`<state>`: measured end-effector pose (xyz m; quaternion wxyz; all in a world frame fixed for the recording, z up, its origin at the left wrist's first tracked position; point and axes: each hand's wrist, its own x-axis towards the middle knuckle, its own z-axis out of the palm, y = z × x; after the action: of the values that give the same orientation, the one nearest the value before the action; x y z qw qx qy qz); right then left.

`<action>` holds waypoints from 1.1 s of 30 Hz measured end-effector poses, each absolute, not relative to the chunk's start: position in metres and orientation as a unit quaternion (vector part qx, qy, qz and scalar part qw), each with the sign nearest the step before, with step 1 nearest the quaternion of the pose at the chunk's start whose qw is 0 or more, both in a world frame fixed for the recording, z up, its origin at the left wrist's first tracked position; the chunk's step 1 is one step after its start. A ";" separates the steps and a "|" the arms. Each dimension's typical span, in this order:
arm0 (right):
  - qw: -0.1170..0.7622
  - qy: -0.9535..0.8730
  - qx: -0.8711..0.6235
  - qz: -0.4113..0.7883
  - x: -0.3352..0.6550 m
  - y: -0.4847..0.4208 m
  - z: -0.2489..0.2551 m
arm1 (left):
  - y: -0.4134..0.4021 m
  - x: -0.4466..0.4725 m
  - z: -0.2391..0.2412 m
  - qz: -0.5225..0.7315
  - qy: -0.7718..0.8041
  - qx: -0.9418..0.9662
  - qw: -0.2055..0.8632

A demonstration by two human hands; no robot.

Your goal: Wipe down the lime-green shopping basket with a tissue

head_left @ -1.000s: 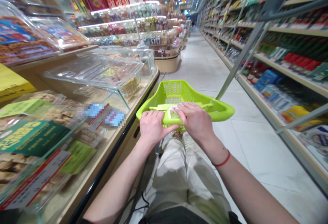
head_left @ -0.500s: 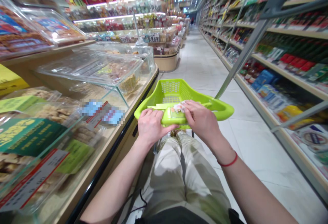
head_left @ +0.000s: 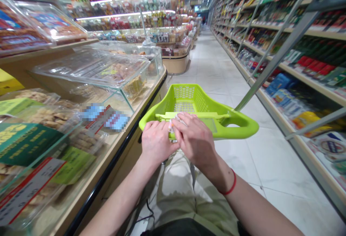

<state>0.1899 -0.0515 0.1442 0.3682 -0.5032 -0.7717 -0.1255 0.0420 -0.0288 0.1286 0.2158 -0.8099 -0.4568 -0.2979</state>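
Observation:
A bright green shopping cart (head_left: 244, 129) stands directly in front of me, and its perforated basket (head_left: 201, 99) points down the aisle. My left hand (head_left: 156, 140) is closed over the left part of the handle, thumb pointing right. Beside it, almost touching its fingers, my right hand (head_left: 196, 137) lies over the middle of the handle. White crumpled tissue (head_left: 171, 125) with small coloured marks is pinched under its bent fingers and mostly covered. A red string (head_left: 230, 183) circles my right wrist.
Glass-sided bins (head_left: 127, 99) of packaged snacks run close along the left, edged by a black rail (head_left: 108, 164). Stocked shelves (head_left: 310, 66) with slanting metal bars (head_left: 270, 63) line the right. Pale tiled floor (head_left: 213, 63) stretches between them to another display stand (head_left: 175, 63).
My right hand has slid left along the handle with the tissue and come up against my left hand. The cart's right side shows more of its rim.

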 end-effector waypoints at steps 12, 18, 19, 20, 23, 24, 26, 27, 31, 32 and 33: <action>0.419 -0.716 -0.539 -0.146 0.253 -0.067 0.133 | -0.032 0.036 0.132 -0.254 -0.462 -0.830 0.183; 0.425 -0.681 -0.576 -0.153 0.256 -0.068 0.133 | -0.048 0.044 0.125 -0.288 -0.423 -0.841 0.178; 0.418 -0.689 -0.572 -0.156 0.248 -0.066 0.135 | -0.051 0.048 0.122 -0.284 -0.422 -0.843 0.176; 0.410 -0.700 -0.564 -0.156 0.239 -0.064 0.137 | -0.053 0.051 0.119 -0.279 -0.432 -0.840 0.173; 0.387 -0.742 -0.527 -0.147 0.213 -0.055 0.140 | -0.054 0.055 0.112 -0.281 -0.445 -0.834 0.164; 0.384 -0.750 -0.518 -0.146 0.207 -0.053 0.140 | -0.054 0.055 0.111 -0.284 -0.445 -0.834 0.163; 0.388 -0.756 -0.507 -0.147 0.202 -0.050 0.138 | -0.052 0.053 0.108 -0.288 -0.443 -0.833 0.166; 0.394 -0.753 -0.505 -0.149 0.203 -0.050 0.136 | -0.051 0.051 0.107 -0.288 -0.443 -0.832 0.168; 0.420 -0.740 -0.502 -0.157 0.225 -0.056 0.130 | -0.049 0.049 0.105 -0.287 -0.437 -0.834 0.176; 0.423 -0.735 -0.505 -0.161 0.234 -0.058 0.128 | -0.049 0.049 0.104 -0.287 -0.436 -0.834 0.178; 0.428 -0.728 -0.509 -0.167 0.242 -0.061 0.126 | -0.049 0.050 0.104 -0.289 -0.434 -0.834 0.179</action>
<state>0.2425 -0.0607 0.1264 0.4281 -0.5093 -0.7277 -0.1668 0.0499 -0.0486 0.1037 0.1793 -0.8342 -0.4338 -0.2894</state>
